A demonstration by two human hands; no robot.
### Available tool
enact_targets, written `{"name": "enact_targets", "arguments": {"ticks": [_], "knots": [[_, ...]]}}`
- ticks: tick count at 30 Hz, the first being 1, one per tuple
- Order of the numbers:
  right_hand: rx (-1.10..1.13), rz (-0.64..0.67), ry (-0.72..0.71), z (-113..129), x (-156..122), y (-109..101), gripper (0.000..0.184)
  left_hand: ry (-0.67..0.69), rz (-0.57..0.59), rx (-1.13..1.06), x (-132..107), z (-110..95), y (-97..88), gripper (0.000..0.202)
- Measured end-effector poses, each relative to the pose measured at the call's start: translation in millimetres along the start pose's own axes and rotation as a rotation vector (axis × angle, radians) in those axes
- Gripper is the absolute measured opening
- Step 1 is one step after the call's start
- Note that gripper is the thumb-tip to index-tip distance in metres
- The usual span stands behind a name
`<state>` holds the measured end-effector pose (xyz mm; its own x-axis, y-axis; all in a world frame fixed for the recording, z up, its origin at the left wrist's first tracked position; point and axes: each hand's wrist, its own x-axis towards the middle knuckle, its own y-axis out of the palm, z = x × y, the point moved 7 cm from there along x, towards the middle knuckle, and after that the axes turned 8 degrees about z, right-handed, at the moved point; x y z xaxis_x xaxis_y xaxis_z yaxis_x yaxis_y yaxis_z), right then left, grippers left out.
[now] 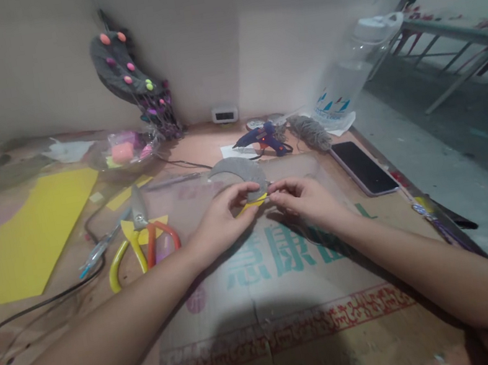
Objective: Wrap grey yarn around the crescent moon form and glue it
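My left hand (230, 210) is closed on a grey crescent-shaped piece (244, 168), pinching its lower end between thumb and fingers. Against the crescent's underside, beside that thumb, shows a strip of yellow sheet (252, 203). My right hand (298, 195) is closed too, its thumb and fingertips together at the crescent's lower right tip. Whatever lies between those fingertips is too small to name. Both hands are over a printed cardboard sheet (302, 298). Just behind the crescent lies a blue hot glue gun (259, 136) with a small red light.
Left of my hands are scissors (141, 226) with yellow and red handles and a yellow sheet (35, 232). A phone (362, 168), grey yarn (308, 130) and water bottle (343, 77) line the right. A decorated grey crescent (120, 69) stands against the wall. A black cord (47, 297) crosses the left.
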<state>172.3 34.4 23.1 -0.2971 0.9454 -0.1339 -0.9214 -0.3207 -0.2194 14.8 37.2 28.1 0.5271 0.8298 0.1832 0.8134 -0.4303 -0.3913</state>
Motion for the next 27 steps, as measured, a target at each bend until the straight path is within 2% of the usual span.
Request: {"name": "enact_targets", "arguments": {"ticks": [5, 14, 23, 27], "knots": [[0.062, -0.037, 0.025, -3.8, 1.4, -3.5, 0.036, 0.026, 0.012, 0.041, -1.7, -5.5, 2.5, 0.032], [0.125, 0.062, 0.024, -6.3, 1.9, 0.2, 0.045, 0.029, 0.009, 0.068, -2.5, -8.4, 1.9, 0.031], [0.329, -0.02, 0.016, -10.7, 3.9, -0.9, 0.036, 0.03, 0.046, 0.048, -2.9, -10.1, 6.0, 0.031], [0.377, -0.016, 0.039, -12.8, 3.8, 0.1, 0.034, 0.032, 0.051, 0.051, -2.4, -13.0, 6.5, 0.029]]}}
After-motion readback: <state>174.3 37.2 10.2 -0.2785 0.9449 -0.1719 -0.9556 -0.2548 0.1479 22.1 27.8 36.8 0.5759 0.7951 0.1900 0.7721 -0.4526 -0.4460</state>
